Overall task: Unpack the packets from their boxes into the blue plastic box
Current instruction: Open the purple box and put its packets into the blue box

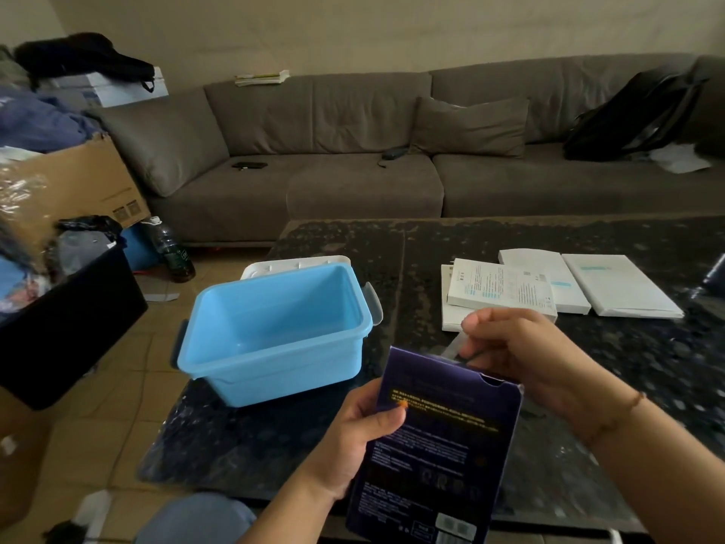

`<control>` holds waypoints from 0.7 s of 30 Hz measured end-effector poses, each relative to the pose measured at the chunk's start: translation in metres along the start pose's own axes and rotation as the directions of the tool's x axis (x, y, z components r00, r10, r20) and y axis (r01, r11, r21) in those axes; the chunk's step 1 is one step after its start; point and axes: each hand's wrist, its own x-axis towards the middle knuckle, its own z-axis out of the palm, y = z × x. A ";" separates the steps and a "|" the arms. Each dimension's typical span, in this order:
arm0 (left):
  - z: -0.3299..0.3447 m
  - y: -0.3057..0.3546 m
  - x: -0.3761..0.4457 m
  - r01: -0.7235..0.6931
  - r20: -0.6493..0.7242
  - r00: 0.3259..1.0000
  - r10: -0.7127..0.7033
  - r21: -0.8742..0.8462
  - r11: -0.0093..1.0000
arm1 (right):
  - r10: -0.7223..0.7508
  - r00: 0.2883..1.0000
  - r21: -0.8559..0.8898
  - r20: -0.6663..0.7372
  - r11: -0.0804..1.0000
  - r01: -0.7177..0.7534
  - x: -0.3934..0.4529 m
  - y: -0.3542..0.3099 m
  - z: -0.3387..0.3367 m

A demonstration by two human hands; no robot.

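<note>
A dark purple packet box (435, 445) with small print stands upright in front of me, its top end open. My left hand (353, 437) grips its left edge, thumb on the printed face. At the open top my right hand (521, 355) pinches a thin silvery packet (455, 349) that sticks partly out of the box. The blue plastic box (274, 331) sits open on the dark table's left corner, nothing inside it. Its white lid (274, 265) lies behind it.
Several flat white boxes (549, 286) lie on the dark speckled table (588, 386) at the right. A grey sofa (392, 151) runs along the back. Cardboard boxes (78, 182), a black bin (66, 327) and a bottle (172, 249) crowd the floor at left.
</note>
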 end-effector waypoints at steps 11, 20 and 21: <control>-0.007 0.005 -0.004 -0.005 -0.055 0.998 0.001 -0.078 0.997 | 0.067 0.980 0.282 0.185 0.952 -0.118 -0.002 0.052 -0.034; -0.004 0.005 -0.002 0.021 -0.033 0.999 -0.022 -0.047 0.999 | -0.472 0.881 -0.671 0.025 0.646 0.365 -0.061 0.007 -0.005; -0.002 0.005 -0.001 0.016 -0.024 1.000 -0.017 -0.045 0.999 | -0.451 0.892 -0.687 0.029 0.639 0.345 -0.059 0.007 -0.004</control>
